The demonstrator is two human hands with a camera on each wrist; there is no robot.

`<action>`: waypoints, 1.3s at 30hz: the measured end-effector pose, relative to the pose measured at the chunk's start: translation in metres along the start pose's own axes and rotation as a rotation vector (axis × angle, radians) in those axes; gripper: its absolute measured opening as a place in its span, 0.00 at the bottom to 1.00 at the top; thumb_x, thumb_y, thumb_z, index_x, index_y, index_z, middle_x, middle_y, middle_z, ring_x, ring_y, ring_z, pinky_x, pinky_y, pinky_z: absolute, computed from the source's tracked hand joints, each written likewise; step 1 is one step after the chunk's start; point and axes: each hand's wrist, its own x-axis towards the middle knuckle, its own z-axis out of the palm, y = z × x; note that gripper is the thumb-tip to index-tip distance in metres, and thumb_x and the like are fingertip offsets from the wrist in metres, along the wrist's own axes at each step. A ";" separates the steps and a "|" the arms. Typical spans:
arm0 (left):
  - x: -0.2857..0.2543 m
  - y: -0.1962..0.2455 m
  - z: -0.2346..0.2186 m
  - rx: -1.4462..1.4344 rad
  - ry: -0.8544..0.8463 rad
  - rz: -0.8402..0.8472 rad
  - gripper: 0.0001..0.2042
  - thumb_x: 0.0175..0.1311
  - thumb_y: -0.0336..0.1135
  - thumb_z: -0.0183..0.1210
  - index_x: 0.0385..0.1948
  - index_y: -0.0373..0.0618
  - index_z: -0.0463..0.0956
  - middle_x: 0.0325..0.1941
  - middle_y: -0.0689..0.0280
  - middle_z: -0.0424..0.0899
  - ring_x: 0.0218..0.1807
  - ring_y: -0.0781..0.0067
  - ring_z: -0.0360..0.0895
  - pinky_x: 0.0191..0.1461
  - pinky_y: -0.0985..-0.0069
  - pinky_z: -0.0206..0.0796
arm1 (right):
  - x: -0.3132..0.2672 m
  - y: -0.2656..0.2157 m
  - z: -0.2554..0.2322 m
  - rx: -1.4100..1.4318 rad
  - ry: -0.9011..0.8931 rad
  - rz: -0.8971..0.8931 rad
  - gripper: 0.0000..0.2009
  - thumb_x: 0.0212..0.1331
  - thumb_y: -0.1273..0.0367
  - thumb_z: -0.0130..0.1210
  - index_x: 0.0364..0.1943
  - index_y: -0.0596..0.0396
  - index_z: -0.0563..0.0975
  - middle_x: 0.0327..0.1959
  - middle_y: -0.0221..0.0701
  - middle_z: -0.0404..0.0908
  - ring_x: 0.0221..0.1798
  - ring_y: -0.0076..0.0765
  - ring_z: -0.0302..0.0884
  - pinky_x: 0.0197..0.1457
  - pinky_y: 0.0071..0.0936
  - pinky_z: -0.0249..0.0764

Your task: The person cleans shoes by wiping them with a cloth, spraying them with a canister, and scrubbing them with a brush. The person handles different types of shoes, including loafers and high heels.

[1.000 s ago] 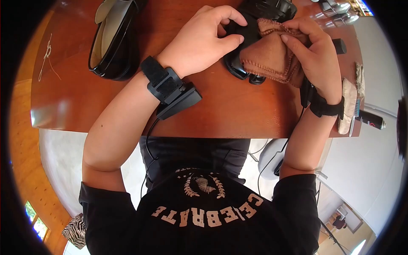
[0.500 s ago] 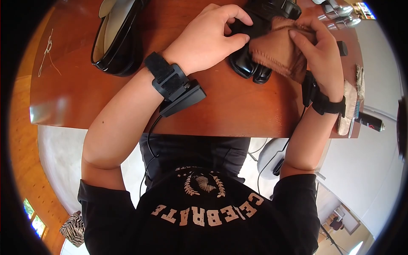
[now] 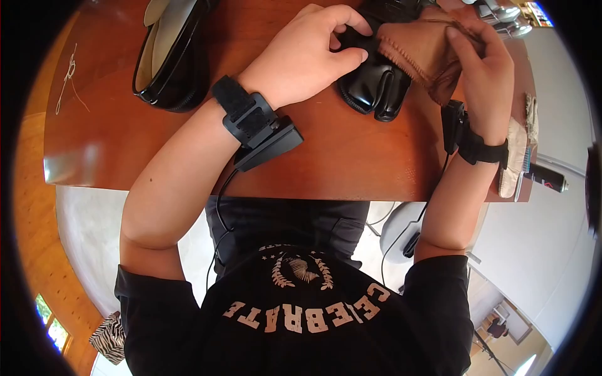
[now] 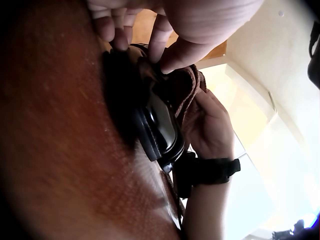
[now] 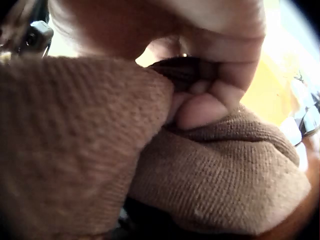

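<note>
A glossy black split-toe shoe (image 3: 364,91) stands on the table with its toe towards the person. My left hand (image 3: 307,56) holds it from the left, thumb and fingers curved over the upper; in the left wrist view, the thumb and fingers (image 4: 170,60) straddle the shoe (image 4: 162,125). In my right hand (image 3: 492,81) is a folded brown cloth (image 3: 417,47) with stitched edges, pinched between thumb and fingers. The cloth overlaps the shoe's right side in the head view. Its ribbed face (image 5: 215,175) fills much of the right wrist view.
A second black shoe (image 3: 179,78) with a pale lining stands on the left. Beyond it lies a thin string (image 3: 71,75). Shiny metal pieces (image 3: 501,25) sit at the back right. A beige cloth-like item (image 3: 513,156) and a dark spray can (image 3: 549,178) are along the right edge.
My right hand has moved right with the cloth, uncovering more of the shoe's toe. My left hand and the shoe shifted slightly right early on, then stayed nearly still.
</note>
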 end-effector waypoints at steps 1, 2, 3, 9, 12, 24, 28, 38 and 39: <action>0.000 0.000 0.000 -0.009 -0.001 -0.003 0.14 0.65 0.33 0.63 0.51 0.47 0.80 0.45 0.67 0.76 0.38 0.80 0.72 0.44 0.80 0.69 | 0.001 0.000 -0.001 0.020 0.042 -0.018 0.12 0.64 0.71 0.64 0.47 0.62 0.81 0.36 0.29 0.86 0.38 0.19 0.81 0.42 0.19 0.74; 0.000 0.001 0.000 -0.017 -0.002 -0.007 0.13 0.65 0.33 0.63 0.51 0.47 0.80 0.45 0.67 0.76 0.38 0.80 0.72 0.44 0.80 0.69 | 0.002 -0.001 -0.001 0.040 0.083 -0.037 0.12 0.63 0.70 0.64 0.47 0.63 0.81 0.34 0.30 0.87 0.36 0.19 0.82 0.40 0.20 0.75; -0.001 0.002 0.000 -0.025 -0.004 -0.010 0.13 0.65 0.33 0.63 0.51 0.47 0.80 0.45 0.67 0.76 0.38 0.80 0.73 0.44 0.80 0.69 | 0.001 -0.001 0.000 0.032 0.109 -0.073 0.12 0.63 0.70 0.64 0.47 0.63 0.81 0.36 0.30 0.87 0.35 0.19 0.81 0.38 0.20 0.75; 0.000 0.000 0.002 -0.066 -0.002 -0.043 0.13 0.65 0.32 0.63 0.50 0.48 0.80 0.43 0.69 0.76 0.38 0.80 0.72 0.43 0.80 0.69 | 0.000 0.010 0.003 0.105 -0.196 -0.035 0.10 0.63 0.71 0.64 0.45 0.60 0.80 0.36 0.27 0.84 0.36 0.19 0.80 0.39 0.20 0.74; -0.001 -0.001 0.002 -0.031 0.014 -0.010 0.13 0.65 0.32 0.63 0.51 0.49 0.80 0.44 0.69 0.75 0.38 0.81 0.73 0.43 0.81 0.69 | -0.005 -0.002 0.000 0.006 -0.320 -0.023 0.10 0.61 0.72 0.64 0.45 0.60 0.80 0.35 0.27 0.83 0.37 0.20 0.79 0.40 0.21 0.74; 0.000 0.003 0.000 -0.055 0.000 -0.075 0.13 0.65 0.31 0.62 0.51 0.48 0.80 0.43 0.69 0.77 0.35 0.82 0.73 0.42 0.82 0.69 | -0.010 -0.008 0.009 0.005 -0.289 -0.172 0.09 0.59 0.74 0.64 0.42 0.60 0.80 0.38 0.30 0.82 0.38 0.24 0.82 0.42 0.22 0.75; 0.001 -0.001 0.001 -0.084 -0.012 -0.044 0.13 0.65 0.29 0.61 0.51 0.44 0.80 0.43 0.69 0.79 0.35 0.83 0.73 0.41 0.81 0.70 | -0.008 0.003 0.007 0.190 -0.262 -0.203 0.10 0.64 0.78 0.62 0.48 0.61 0.79 0.41 0.24 0.82 0.45 0.17 0.78 0.49 0.16 0.72; 0.001 0.001 0.000 -0.069 -0.026 -0.050 0.14 0.64 0.29 0.61 0.51 0.42 0.79 0.43 0.70 0.81 0.35 0.82 0.73 0.41 0.80 0.70 | -0.001 0.010 0.008 0.151 -0.166 -0.200 0.10 0.65 0.77 0.61 0.49 0.59 0.80 0.42 0.24 0.82 0.45 0.16 0.78 0.50 0.15 0.72; 0.001 0.000 0.001 -0.063 -0.021 -0.064 0.14 0.64 0.29 0.61 0.51 0.42 0.80 0.43 0.70 0.81 0.35 0.82 0.73 0.41 0.80 0.70 | -0.002 0.010 0.008 0.112 -0.178 -0.217 0.10 0.65 0.76 0.62 0.49 0.59 0.80 0.42 0.24 0.82 0.45 0.16 0.78 0.49 0.15 0.72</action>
